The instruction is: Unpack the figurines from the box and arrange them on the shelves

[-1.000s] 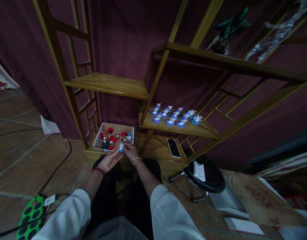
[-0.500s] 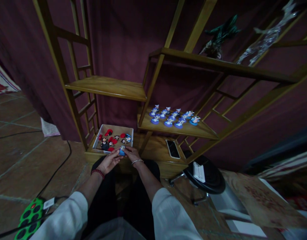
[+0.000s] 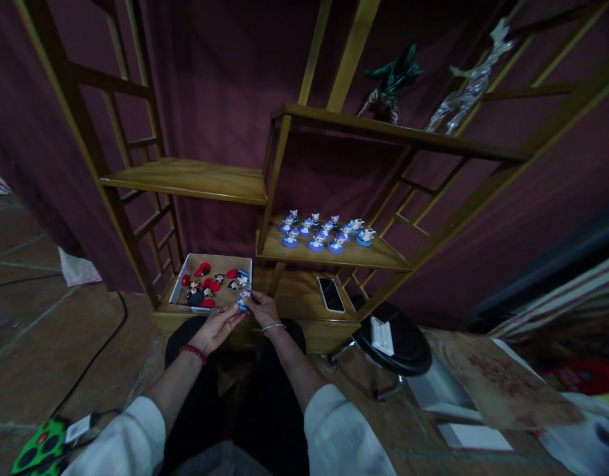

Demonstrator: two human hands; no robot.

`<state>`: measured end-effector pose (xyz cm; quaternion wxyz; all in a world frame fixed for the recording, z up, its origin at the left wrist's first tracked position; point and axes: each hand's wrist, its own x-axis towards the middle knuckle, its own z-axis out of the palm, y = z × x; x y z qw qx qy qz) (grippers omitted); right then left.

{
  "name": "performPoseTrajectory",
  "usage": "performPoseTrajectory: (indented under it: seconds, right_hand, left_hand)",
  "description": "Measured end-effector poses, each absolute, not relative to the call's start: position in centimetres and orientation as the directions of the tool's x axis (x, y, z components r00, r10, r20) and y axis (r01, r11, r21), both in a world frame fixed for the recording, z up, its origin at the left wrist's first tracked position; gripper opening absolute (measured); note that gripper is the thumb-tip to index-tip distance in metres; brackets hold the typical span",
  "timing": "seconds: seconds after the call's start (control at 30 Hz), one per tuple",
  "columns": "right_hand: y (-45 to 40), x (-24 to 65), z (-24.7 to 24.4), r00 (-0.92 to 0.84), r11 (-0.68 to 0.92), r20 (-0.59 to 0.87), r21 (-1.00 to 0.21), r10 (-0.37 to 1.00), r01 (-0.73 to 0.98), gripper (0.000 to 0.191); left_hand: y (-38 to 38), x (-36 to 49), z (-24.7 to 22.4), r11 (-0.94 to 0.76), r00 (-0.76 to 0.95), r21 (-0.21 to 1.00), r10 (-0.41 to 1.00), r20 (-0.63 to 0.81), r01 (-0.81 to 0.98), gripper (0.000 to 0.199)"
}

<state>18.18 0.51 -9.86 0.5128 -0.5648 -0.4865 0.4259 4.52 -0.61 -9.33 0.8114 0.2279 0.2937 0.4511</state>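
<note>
Dim lt on maroon drape (image 3: pixel 209 99) behind wd shelving (image 3: pixel 190 180), brn tile flr (image 3: pixel 26 344) & blk stool (image 3: pixel 410 344).

Stool (image 3: pixel 416 344): black, round seat, metal legs; white object (image 3: pixel 382 336) lies on it. Phone (image 3: pixel 330 295): near stool, to its left. Green statue (image 3: pixel 393 80), shiny statue (image 3: pixel 475 80): well above stool. Patterned sheet (image 3: pixel 502 377): right of stool. Green power strip (image 3: pixel 42 446), cable (image 3: pixel 93 360): floor, well left of stool. Curtain (image 3: pixel 209 86): behind stool.

I watch from far off through one camera on the person's head, facing forward and down over both hands (image 3: pixel 219 326) at the nearby wooden shelf (image 3: pixel 304 294).
</note>
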Motion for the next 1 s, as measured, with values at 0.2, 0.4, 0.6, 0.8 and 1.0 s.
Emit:
performPoseTrajectory:
  seconds: [0.2, 0.4, 0.6, 0.8, 1.0]
  right_hand:
    - [-1.5, 20.6, -8.4, 0.169, 0.026, 0.076, -0.96, 0.983, 0.277, 0.026]
    - [-3.6, 23.2, -6.2, 0.102, 0.1, 0.143, -0.933, 0.984, 0.346, 0.033]
    - [-5.0, 25.3, -4.0, 0.091, 0.177, 0.223, -0.916, 0.971, 0.359, 0.031]
    - [-5.9, 27.7, -3.4, 0.07, 0.209, 0.245, -0.92, 0.967, 0.332, 0.031]
    - [-6.7, 30.3, -1.8, 0.075, 0.253, 0.294, -0.907, 0.953, 0.335, 0.031]
  left_hand:
    - [-1.8, 6.4, -8.7, 0.553, 0.471, 0.584, 0.828, -0.304, -0.595, 0.008]
    - [-3.0, 8.2, -7.3, 0.56, 0.533, 0.599, 0.809, -0.247, -0.573, 0.012]
    - [-3.7, 10.6, -5.3, 0.558, 0.546, 0.608, 0.805, -0.232, -0.564, 0.016]
    - [-3.9, 12.8, -5.2, 0.601, 0.589, 0.595, 0.769, -0.248, -0.533, 0.017]
    - [-3.6, 15.3, -4.1, 0.61, 0.611, 0.611, 0.752, -0.247, -0.504, 0.018]
